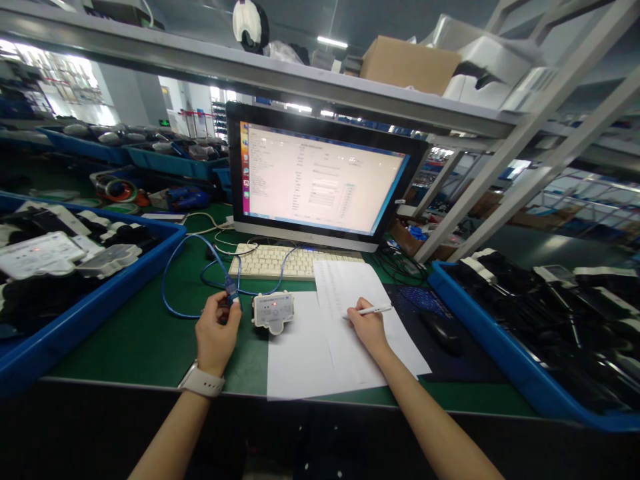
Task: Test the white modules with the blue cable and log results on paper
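Observation:
My left hand [217, 332] is closed on the plug end of a blue cable [173, 263], just left of a small white device [273, 310] with a red light on its face. The device sits on the green mat, at the top edge of a blank white sheet [295, 360]. My right hand [367, 327] grips a white pen [371, 310] with its tip on a printed sheet [350, 293] that overlaps the blank one. A white watch [203, 382] is on my left wrist.
A monitor [320, 177] with a form on screen stands behind a white keyboard [280, 261]. A black mouse [440, 331] lies on a dark pad at right. Blue bins [100, 293] [480, 320] of black and white parts flank the mat. A metal shelf [300, 83] runs overhead.

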A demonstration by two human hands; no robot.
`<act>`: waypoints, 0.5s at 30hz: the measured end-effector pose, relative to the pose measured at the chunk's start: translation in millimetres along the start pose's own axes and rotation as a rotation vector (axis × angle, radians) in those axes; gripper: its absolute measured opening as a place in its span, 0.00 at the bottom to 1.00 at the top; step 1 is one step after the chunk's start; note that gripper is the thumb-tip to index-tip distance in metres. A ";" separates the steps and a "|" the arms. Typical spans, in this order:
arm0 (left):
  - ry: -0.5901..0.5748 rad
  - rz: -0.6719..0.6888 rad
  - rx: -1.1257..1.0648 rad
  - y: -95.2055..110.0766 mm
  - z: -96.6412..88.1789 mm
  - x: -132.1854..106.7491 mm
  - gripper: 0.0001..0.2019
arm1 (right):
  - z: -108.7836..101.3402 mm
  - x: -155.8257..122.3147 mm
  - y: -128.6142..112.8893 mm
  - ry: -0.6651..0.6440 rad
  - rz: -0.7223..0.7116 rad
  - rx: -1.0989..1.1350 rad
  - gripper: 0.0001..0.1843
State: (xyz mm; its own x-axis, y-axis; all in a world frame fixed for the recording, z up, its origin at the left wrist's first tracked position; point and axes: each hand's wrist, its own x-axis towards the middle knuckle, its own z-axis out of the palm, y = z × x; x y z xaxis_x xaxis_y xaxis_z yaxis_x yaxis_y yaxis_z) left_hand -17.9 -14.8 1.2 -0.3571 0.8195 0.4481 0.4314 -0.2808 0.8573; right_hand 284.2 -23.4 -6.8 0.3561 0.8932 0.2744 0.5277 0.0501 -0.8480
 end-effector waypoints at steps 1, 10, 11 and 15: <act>0.000 0.000 -0.006 -0.4 0.1 -0.1 0.18 | 0.0 0.1 -0.1 0.003 0.000 0.002 0.11; 0.009 -0.029 -0.017 -3.6 1.5 1.5 0.18 | -0.5 0.6 -1.8 0.047 0.064 0.091 0.12; 0.018 -0.030 -0.013 -3.5 1.6 1.8 0.18 | -0.5 2.2 -1.3 0.052 0.090 0.114 0.12; 0.067 -0.046 0.065 -4.3 1.0 3.2 0.17 | -6.5 14.3 -0.3 0.011 0.228 0.175 0.15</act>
State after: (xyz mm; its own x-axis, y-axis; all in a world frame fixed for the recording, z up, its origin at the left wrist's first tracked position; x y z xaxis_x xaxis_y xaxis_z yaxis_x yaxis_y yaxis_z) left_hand -20.1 -10.4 -1.4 -0.4316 0.7946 0.4270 0.4652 -0.2095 0.8601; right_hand 294.2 -13.5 0.4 0.4595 0.8852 0.0722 0.2927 -0.0742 -0.9533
